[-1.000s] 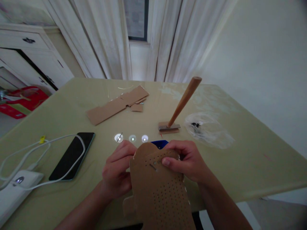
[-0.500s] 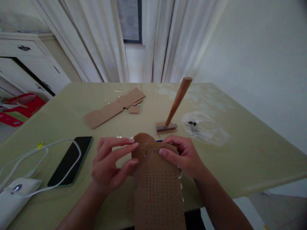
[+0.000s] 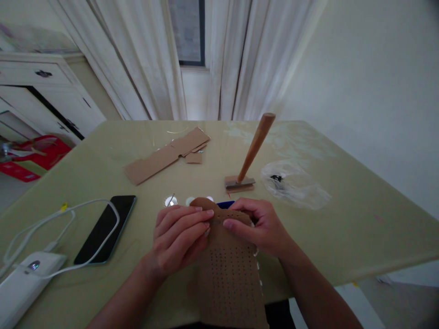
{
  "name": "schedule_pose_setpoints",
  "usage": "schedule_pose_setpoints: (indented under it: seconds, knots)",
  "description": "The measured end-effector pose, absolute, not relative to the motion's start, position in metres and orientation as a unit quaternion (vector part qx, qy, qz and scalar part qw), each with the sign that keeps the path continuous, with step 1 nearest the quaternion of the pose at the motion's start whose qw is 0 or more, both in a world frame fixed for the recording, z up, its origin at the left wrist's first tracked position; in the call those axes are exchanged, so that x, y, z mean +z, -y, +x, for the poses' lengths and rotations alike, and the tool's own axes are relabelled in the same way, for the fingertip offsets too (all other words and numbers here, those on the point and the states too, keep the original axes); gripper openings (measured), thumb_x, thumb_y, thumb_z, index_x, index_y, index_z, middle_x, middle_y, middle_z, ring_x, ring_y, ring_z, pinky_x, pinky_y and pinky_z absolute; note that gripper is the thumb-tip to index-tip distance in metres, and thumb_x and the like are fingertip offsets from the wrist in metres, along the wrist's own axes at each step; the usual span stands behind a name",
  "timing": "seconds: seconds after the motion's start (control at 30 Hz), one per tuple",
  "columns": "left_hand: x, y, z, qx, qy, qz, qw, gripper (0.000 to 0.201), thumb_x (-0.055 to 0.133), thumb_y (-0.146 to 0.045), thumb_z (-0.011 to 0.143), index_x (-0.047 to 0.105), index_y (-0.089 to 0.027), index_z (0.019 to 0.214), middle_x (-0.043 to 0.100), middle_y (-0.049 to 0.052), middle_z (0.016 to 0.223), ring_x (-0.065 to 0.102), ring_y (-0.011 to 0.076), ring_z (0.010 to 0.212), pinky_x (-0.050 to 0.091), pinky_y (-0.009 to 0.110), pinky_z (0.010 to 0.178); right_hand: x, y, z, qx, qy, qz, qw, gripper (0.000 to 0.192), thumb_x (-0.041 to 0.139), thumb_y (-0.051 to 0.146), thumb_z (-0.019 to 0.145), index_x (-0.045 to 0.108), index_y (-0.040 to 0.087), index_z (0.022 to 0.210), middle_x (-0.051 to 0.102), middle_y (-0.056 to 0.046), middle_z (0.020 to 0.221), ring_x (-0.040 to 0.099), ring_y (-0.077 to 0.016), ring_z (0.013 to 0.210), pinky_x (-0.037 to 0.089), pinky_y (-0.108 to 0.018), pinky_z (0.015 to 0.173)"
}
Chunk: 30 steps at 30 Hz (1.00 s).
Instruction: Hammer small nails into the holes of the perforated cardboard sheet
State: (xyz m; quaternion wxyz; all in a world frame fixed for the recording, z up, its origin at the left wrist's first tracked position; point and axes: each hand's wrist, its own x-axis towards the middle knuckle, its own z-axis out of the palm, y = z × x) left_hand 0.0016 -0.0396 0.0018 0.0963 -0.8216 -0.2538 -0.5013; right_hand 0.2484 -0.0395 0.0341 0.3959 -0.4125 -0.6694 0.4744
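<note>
- Perforated cardboard piece (image 3: 228, 274): nearest the camera, at the near edge of the tabletop (image 3: 360, 228), its lower end hanging past the edge; rows of small holes cover its face.
- Left hand (image 3: 178, 237): fingers curled, fingertips pressed on the upper left of the cardboard piece.
- Right hand (image 3: 262, 226): closed on the upper right edge, thumb on the front face, fingers behind.
- Blue object (image 3: 225, 204): just behind the cardboard top, mostly hidden.
- Three small round bright spots (image 3: 170, 201): just beyond the hands.
- Smartphone (image 3: 105, 228): left, face up, a white cable (image 3: 51, 219) lying across it; white device (image 3: 20, 285) at the near left.
- Wooden-handled tool (image 3: 252, 151): standing tilted on a small block, centre.
- Clear plastic bag (image 3: 295, 185): right of the tool.
- Cardboard scraps (image 3: 164, 155): farther back, flat.
</note>
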Motion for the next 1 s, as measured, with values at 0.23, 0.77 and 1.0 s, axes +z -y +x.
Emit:
schedule_pose_setpoints:
  seconds: [0.23, 0.77, 1.0]
  knots:
    - [0.002, 0.052, -0.002, -0.498, 0.217, -0.838, 0.044, 0.024, 0.058, -0.015, 0.103, 0.053, -0.023, 0.081, 0.086, 0.006, 0.108, 0.081, 0.0207, 0.096, 0.058, 0.042, 0.091, 0.032, 0.039, 0.246, 0.447, 0.692, -0.424, 0.376, 0.024, 0.082, 0.041, 0.091, 0.081, 0.017, 0.09, 0.061, 0.002, 0.067, 0.044, -0.0097, 0.056, 0.031, -0.022, 0.049]
    - [-0.014, -0.01, -0.065, -0.086, 0.742, -0.663, -0.052, 0.029, 0.049, -0.035, 0.103, 0.076, -0.022, 0.103, 0.081, 0.013, 0.101, 0.076, 0.0348, 0.096, 0.052, 0.042, 0.079, 0.027, 0.039, 0.249, 0.525, 0.577, -0.433, 0.452, 0.03, 0.089, 0.046, 0.084, 0.079, 0.019, 0.085, 0.062, 0.002, 0.064, 0.046, -0.0099, 0.051, 0.033, -0.02, 0.045]
    - [-0.021, -0.015, -0.058, -0.101, 0.743, -0.656, -0.092, 0.025, 0.055, -0.035, 0.1, 0.075, -0.02, 0.1, 0.082, 0.013, 0.106, 0.075, 0.0347, 0.102, 0.053, 0.04, 0.08, 0.025, 0.038, 0.249, 0.526, 0.577, -0.42, 0.462, 0.031, 0.089, 0.046, 0.085, 0.077, 0.018, 0.083, 0.06, 0.002, 0.064, 0.046, -0.0093, 0.052, 0.032, -0.02, 0.045]
